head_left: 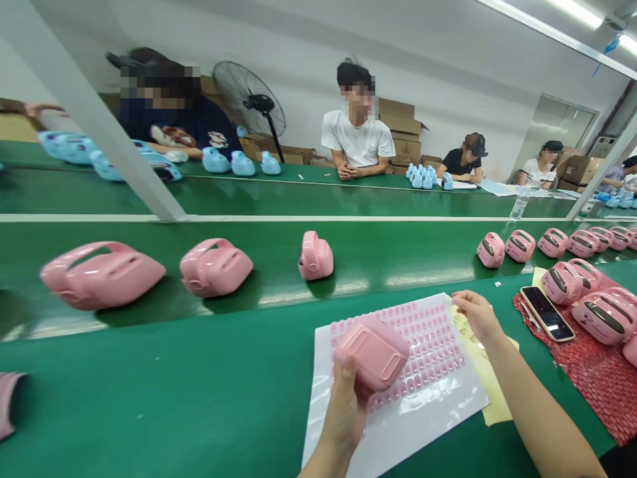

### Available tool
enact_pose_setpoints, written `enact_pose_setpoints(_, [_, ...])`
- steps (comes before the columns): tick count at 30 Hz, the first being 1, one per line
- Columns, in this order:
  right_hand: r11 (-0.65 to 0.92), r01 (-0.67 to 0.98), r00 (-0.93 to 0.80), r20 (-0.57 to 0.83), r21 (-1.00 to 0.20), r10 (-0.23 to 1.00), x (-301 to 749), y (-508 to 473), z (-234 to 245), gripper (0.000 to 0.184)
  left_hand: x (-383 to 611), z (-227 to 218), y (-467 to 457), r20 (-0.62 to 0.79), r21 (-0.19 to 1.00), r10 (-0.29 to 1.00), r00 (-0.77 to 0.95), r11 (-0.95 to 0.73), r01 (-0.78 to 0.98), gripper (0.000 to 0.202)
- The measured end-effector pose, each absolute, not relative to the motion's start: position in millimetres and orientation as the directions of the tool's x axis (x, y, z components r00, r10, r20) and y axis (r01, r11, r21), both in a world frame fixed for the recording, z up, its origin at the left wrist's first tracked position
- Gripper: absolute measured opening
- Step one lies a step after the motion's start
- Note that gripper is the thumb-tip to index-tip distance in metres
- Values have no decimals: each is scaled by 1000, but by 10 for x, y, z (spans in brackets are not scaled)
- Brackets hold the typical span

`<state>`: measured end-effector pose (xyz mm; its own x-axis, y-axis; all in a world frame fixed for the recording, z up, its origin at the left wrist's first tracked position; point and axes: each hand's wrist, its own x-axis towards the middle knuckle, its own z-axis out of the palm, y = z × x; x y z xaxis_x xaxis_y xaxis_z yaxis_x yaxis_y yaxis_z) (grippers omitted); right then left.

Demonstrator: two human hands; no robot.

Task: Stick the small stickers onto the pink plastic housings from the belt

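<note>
Fingers of the left hand [348, 405] wrap from below around a pink plastic casing [374, 350], the thumb side pressed against its near edge, so the piece is held up off the table above a sheet. That casing is a rounded, glossy pink shell turned with its flat underside toward the camera; a raised rectangular panel with softened corners shows on that face. It hangs over the upper left part of a clear sticker sheet [423, 392], which lies on the green table [174, 398] and carries rows of small pink oval stickers. The right hand [475, 312] rests at the sheet's far right corner, its fingers curled together with the tips close to a yellow paper [492, 392] that lies under the sheet's right edge; whether they pinch anything is too small to tell.

To the right, a phone [546, 313] lies face up on the edge of a red bubble-wrap mat [597, 385], where several finished pink units [604, 317] with dark fronts stand. Beyond the table runs a green conveyor belt [378, 252] with more pink casings spaced along it, the nearest one [315, 256] standing upright just beyond the sheet. Across the belt, other people sit at the far side beside clusters of blue casings [423, 176].
</note>
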<state>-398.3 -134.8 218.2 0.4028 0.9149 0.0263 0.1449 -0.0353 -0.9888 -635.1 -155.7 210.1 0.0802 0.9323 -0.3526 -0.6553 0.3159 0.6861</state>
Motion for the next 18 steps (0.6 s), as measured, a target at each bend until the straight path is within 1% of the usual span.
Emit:
enact_pose_setpoints(1, [-15,115,354,27,-993,935,-4164,-1381,2233,28,-6344,2091,-1564,-325,704,943,73,293,-647,69])
enact_pose_setpoints(3, [25,-14,220,22,-1000,975,-4527,-1453,2323,24,-6333,2076,-1578,-278,737,959,52,248,-629,70])
enact_pose_setpoints(5, [-19,-62,129,-27,-998,991,-4822,-1509,2389,23,-6324,2065,-1591,-256,761,967,21,215,-612,71])
enact_pose_setpoints(8, [-50,-28,79,-53,-998,995,-5055,-1533,2426,19,-6310,2049,-1606,-250,774,968,8,205,-599,70])
enact_pose_setpoints(14, [-21,42,78,-17,-999,997,-5069,-1510,2365,13,-6298,2046,-1624,-250,750,968,-4,192,-633,69])
enact_pose_setpoints(18, [-18,60,59,-14,-998,998,-5053,-1507,2352,11,-6298,2059,-1628,-246,752,969,3,193,-630,70])
